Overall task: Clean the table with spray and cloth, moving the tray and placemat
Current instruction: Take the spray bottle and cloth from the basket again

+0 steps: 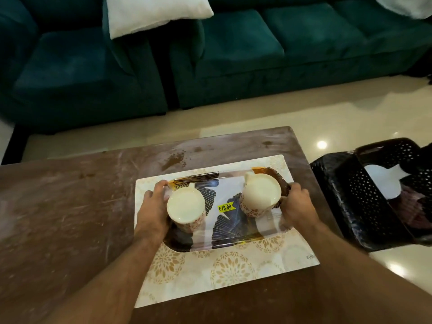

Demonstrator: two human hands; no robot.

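A leaf-patterned tray (pixel 228 226) with a yellow price sticker lies over a cream floral placemat (pixel 233 270) on the brown table (pixel 70 206). Two cream mugs stand on the tray, one at the left (pixel 185 205) and one at the right (pixel 260 191). My left hand (pixel 153 208) grips the tray's left edge. My right hand (pixel 295 203) grips its right edge. I cannot tell whether the tray is lifted off the placemat. Brown crumbs (pixel 174 157) and smears mark the table behind the placemat. No spray bottle or cloth is recognisable.
A black perforated basket (pixel 346 206) stands on the floor right of the table, with something white inside. A dark green sofa (pixel 233 54) with white cushions (pixel 154 12) runs along the back. Glossy cream floor tiles (pixel 233 118) lie between.
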